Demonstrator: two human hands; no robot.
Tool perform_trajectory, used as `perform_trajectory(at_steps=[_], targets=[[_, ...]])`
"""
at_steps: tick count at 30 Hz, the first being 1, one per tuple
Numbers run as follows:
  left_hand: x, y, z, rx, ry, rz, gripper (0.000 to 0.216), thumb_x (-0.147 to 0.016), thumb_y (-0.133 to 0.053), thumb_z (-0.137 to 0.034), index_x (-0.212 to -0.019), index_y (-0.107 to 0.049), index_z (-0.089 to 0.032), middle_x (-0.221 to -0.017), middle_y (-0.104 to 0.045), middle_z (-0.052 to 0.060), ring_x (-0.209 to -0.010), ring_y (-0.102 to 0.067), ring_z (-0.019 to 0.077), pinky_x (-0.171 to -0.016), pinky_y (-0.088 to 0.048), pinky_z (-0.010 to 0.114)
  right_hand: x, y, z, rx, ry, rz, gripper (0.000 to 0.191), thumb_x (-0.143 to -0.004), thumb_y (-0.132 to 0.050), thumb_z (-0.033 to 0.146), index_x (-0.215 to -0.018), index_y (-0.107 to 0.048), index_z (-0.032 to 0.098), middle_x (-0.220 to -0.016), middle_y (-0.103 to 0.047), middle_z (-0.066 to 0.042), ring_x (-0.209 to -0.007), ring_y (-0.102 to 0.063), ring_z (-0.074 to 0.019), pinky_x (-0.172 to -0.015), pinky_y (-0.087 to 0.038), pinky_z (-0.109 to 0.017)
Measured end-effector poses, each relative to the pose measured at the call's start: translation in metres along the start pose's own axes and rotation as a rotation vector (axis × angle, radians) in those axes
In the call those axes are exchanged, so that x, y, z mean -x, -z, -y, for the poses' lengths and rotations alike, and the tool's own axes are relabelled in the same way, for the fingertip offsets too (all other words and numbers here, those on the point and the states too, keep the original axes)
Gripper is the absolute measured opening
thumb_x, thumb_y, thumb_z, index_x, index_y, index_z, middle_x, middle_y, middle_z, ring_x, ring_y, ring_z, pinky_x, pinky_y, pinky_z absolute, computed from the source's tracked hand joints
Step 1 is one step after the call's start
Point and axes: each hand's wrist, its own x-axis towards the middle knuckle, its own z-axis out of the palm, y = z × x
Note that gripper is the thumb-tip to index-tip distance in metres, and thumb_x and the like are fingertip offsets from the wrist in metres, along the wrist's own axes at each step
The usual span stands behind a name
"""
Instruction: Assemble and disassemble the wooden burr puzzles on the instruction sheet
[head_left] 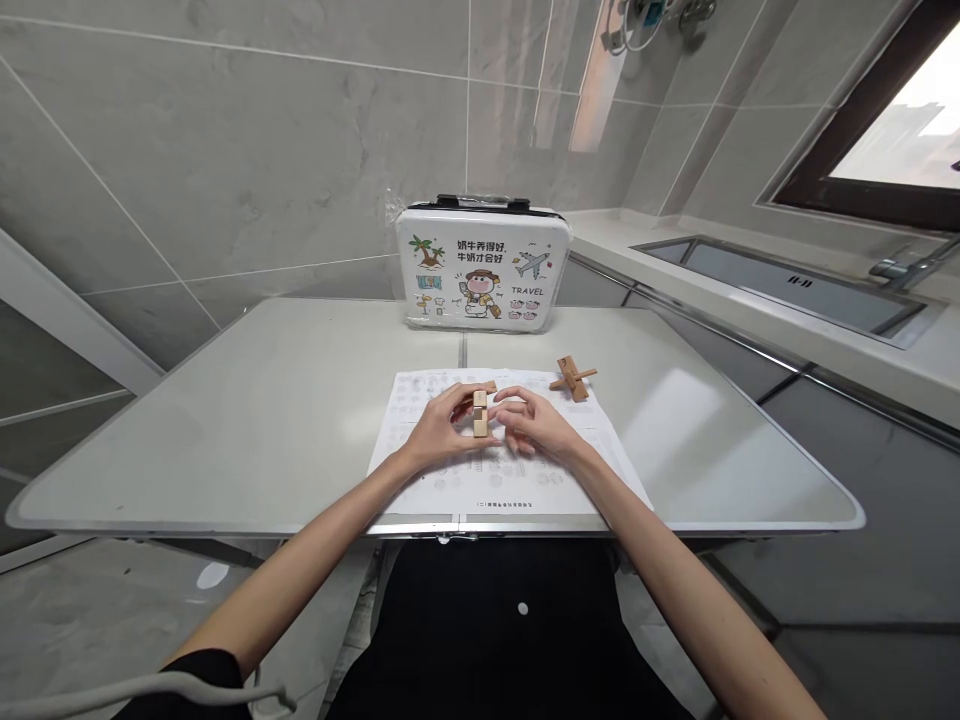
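My left hand grips light wooden puzzle pieces, thumb below and fingers above, over a printed sheet. The pieces stand one above the other with a darker gap between them. Close by on the right is my right hand, its fingers apart and curved toward the pieces; I cannot tell whether a fingertip touches them. The printed paper carries small diagrams and lies flat under both hands. On its upper right corner rests a brown wooden puzzle of crossed pieces. Part of another wooden piece shows just behind my left fingers.
A white folding table with a metal edge holds everything. At its back stands a white cartoon-printed case in clear plastic, near the tiled wall. A counter with a sink runs along the right.
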Motion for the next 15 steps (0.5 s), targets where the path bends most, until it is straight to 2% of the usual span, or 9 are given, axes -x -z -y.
perform_trajectory(at_steps=[4, 9, 10, 12, 14, 15], targets=[[0.001, -0.004, 0.001, -0.055, -0.047, 0.053, 0.079, -0.075, -0.092, -0.058, -0.142, -0.063, -0.026, -0.128, -0.071, 0.013, -0.095, -0.066, 0.0252, -0.084, -0.053, 0.038, 0.000, -0.004, 0.002, -0.050, -0.048, 0.121, 0.057, -0.082, -0.089, 0.047, -0.125, -0.060, 0.022, -0.090, -0.077, -0.003, -0.050, -0.063, -0.0121, -0.042, -0.043, -0.023], [0.001, -0.003, -0.003, 0.039, -0.017, 0.087, 0.086, -0.073, -0.092, -0.060, -0.146, -0.061, -0.027, -0.142, -0.066, 0.015, -0.118, -0.066, 0.0328, -0.098, -0.053, 0.042, 0.003, -0.005, 0.007, -0.077, -0.069, 0.156, 0.056, -0.081, -0.091, 0.043, -0.128, -0.067, 0.023, -0.082, -0.072, 0.000, -0.051, -0.058, -0.0110, -0.048, -0.048, -0.025], [0.001, -0.002, -0.005, 0.061, 0.013, 0.084, 0.080, -0.079, -0.087, -0.061, -0.146, -0.061, -0.027, -0.145, -0.065, 0.015, -0.121, -0.065, 0.0328, -0.100, -0.052, 0.042, 0.003, -0.003, 0.007, -0.078, -0.071, 0.155, 0.054, -0.081, -0.091, 0.044, -0.127, -0.069, 0.023, -0.079, -0.071, 0.001, -0.050, -0.057, -0.0111, -0.049, -0.049, -0.025], [0.000, 0.000, -0.008, 0.111, 0.087, 0.062, 0.059, -0.098, -0.065, -0.063, -0.144, -0.063, -0.026, -0.141, -0.067, 0.014, -0.117, -0.067, 0.0296, -0.097, -0.053, 0.040, 0.004, 0.000, 0.007, -0.086, -0.066, 0.134, 0.051, -0.082, -0.090, 0.045, -0.124, -0.072, 0.024, -0.079, -0.071, 0.001, -0.052, -0.059, -0.0118, -0.051, -0.051, -0.026], [0.000, 0.001, -0.009, 0.142, 0.155, 0.027, 0.054, -0.109, -0.042, -0.061, -0.140, -0.066, -0.024, -0.122, -0.073, 0.012, -0.100, -0.069, 0.0244, -0.087, -0.053, 0.037, 0.005, 0.004, 0.005, -0.097, -0.061, 0.095, 0.048, -0.082, -0.090, 0.048, -0.120, -0.074, 0.023, -0.086, -0.073, -0.001, -0.058, -0.063, -0.0131, -0.055, -0.055, -0.028], [-0.001, 0.001, -0.008, 0.136, 0.181, -0.004, 0.055, -0.110, -0.038, -0.061, -0.137, -0.067, -0.023, -0.107, -0.073, 0.010, -0.089, -0.067, 0.0219, -0.081, -0.053, 0.035, 0.005, 0.006, 0.004, -0.103, -0.057, 0.069, 0.047, -0.081, -0.091, 0.049, -0.117, -0.075, 0.023, -0.090, -0.074, -0.002, -0.061, -0.066, -0.0140, -0.059, -0.058, -0.029]])
